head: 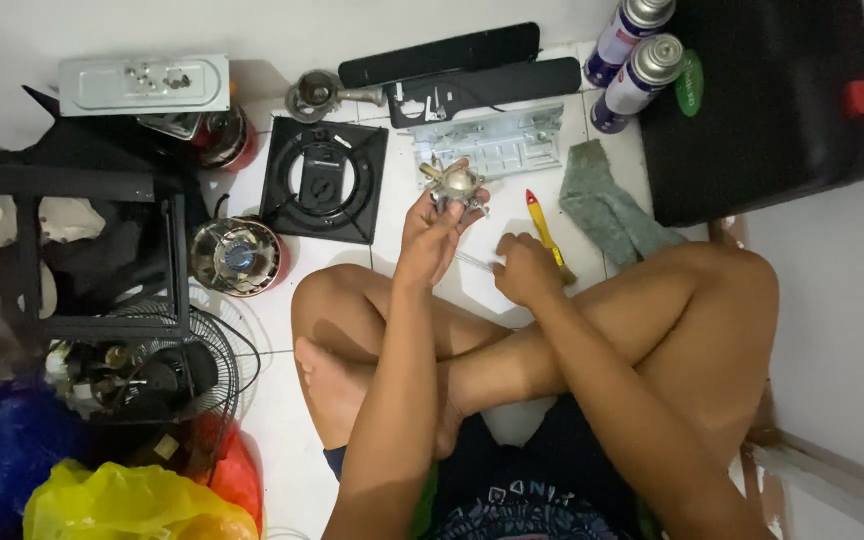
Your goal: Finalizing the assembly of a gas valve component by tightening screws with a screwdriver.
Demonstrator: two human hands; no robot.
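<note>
I sit cross-legged on a white tiled floor [282, 430]. My left hand [432, 232] is raised and grips a small metal valve part with a brass fitting [455, 184]. My right hand [527, 270] rests low by my knee, fingers curled around a thin clear tube or rod [477, 263]. A yellow-handled brush with a red tip [544, 230] lies on the floor just beyond my right hand.
A black square burner plate [324, 180], a silver metal bracket [497, 142], black long panels [442, 55], two gas canisters [637, 60], a grey rag [602, 205], a black case [772, 100], a red burner head [237, 257], a fan guard [152, 370] and coloured bags [122, 500] surround me.
</note>
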